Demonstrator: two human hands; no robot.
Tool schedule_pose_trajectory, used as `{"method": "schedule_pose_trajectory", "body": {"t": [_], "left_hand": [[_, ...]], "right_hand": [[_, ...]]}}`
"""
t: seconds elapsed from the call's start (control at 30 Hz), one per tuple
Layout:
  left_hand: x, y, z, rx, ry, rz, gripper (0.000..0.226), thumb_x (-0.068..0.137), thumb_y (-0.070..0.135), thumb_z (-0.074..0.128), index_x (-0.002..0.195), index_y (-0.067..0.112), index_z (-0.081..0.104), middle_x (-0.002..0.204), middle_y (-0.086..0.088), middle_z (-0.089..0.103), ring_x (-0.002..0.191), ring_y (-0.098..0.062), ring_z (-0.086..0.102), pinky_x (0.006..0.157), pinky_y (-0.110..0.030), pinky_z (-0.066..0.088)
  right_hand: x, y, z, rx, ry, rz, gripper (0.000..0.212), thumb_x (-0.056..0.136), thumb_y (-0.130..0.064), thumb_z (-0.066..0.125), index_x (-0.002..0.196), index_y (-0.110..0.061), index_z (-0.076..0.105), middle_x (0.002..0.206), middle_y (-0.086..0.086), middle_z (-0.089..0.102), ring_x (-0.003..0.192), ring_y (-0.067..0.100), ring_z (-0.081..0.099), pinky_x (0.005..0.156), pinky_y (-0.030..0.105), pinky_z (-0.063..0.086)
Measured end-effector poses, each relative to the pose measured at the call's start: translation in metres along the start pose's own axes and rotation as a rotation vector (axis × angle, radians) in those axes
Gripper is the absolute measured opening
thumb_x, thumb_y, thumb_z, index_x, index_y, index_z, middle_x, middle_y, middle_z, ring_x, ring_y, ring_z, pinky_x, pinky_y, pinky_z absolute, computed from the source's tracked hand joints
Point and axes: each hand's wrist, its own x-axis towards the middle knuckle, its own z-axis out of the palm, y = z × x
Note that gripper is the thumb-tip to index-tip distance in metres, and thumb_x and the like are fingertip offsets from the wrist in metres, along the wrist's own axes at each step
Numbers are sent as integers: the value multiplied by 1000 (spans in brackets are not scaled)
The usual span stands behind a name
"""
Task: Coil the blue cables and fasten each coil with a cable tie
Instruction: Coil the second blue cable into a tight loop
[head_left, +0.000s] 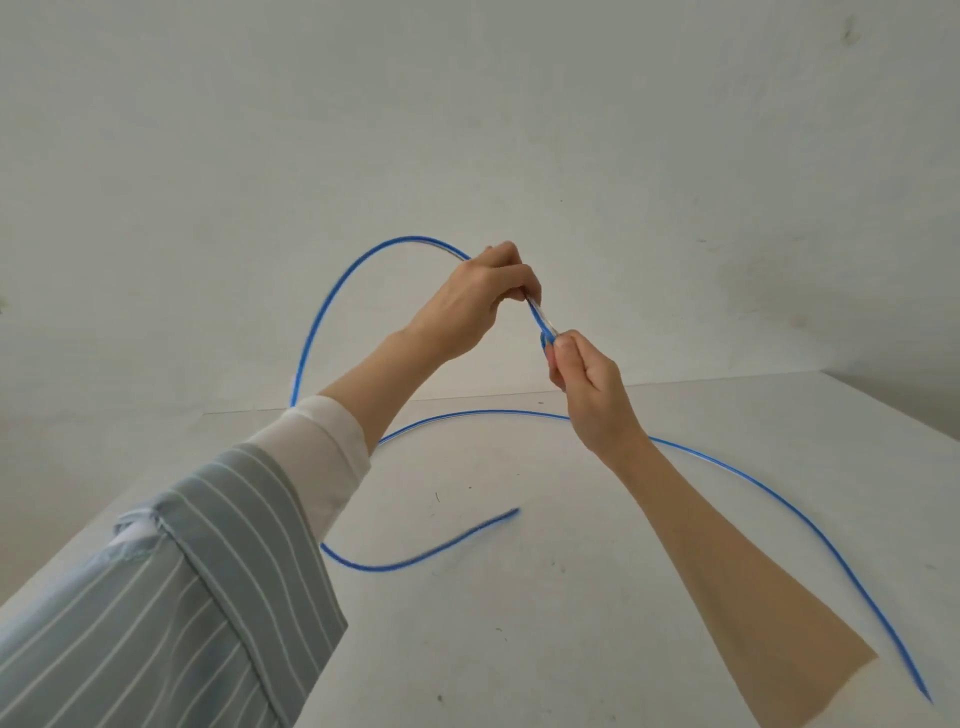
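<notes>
Both hands are up over the white table (519, 623), left hand (470, 306) and right hand (589, 387) pinching the blue cable (311, 332) close together. One big loop arcs off left, the rest trails across the table to the near right.

Soft even daylight, faint shadows, blurred cable end (467, 535), wide-angle bending
</notes>
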Motion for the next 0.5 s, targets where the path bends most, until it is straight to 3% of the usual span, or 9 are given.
{"method": "schedule_pose_trajectory", "body": {"t": [0.13,0.27,0.4,0.5], "left_hand": [[12,8,5,-103,57,23,22,81,-17,45,87,-1,59,82,0,53,77,-17,52,72,-9,38],[23,14,11,-245,66,-8,22,80,-17,45,85,-1,60,81,0,58,77,-14,54,78,-9,38],[17,16,25,-475,16,-178,24,86,-11,41,86,6,57,79,-3,58,76,-14,54,83,-23,43],[2,19,37,-600,11,-294,24,91,-9,36,89,10,51,76,-1,53,72,-4,49,76,-15,40]], "right_hand": [[0,-8,-7,199,67,40,36,100,-13,28,64,-16,32,61,-7,31,55,7,25,54,17,26],[2,-14,-14,367,105,41,35,97,-18,29,62,-20,30,54,-14,33,54,9,23,53,22,23],[4,-17,-18,488,120,43,31,93,-24,31,63,-20,30,53,-15,30,53,10,22,51,17,26],[4,-17,-13,554,121,53,33,93,-24,32,61,-20,33,52,-13,29,52,11,24,51,18,26]]}}
